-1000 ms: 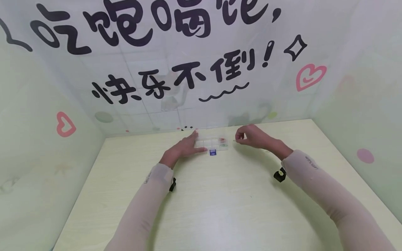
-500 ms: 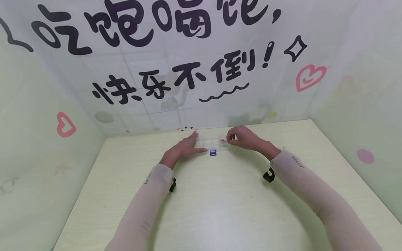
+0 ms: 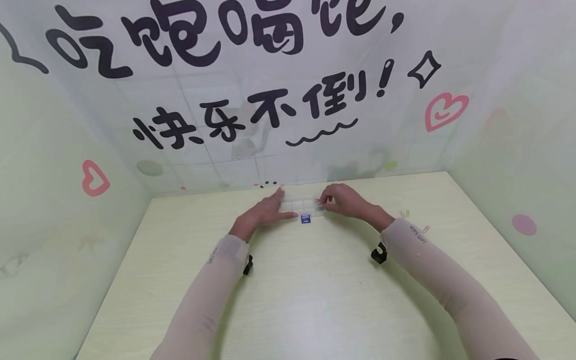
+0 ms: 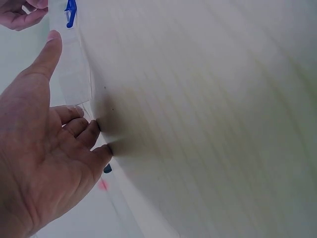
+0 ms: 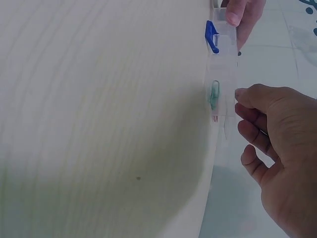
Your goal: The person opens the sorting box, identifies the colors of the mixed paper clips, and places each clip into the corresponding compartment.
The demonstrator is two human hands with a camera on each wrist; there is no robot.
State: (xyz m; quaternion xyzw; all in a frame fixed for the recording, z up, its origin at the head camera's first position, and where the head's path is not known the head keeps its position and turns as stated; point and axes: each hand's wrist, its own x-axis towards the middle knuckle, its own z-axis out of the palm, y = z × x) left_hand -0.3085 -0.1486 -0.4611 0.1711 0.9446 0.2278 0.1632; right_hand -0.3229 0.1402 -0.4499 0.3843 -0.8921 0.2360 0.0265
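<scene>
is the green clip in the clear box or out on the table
In: the green clip shows through a side wall of the clear box.

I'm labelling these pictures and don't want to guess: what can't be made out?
- Right hand: in the head view, it hides whether it pinches anything.
- Clips in the clear box: too small in the head view to count, and the right hand may cover some.
- Left hand: in the right wrist view, the top edge cuts it off.
- Blue piece: any marking is too small to read in the head view.
</scene>
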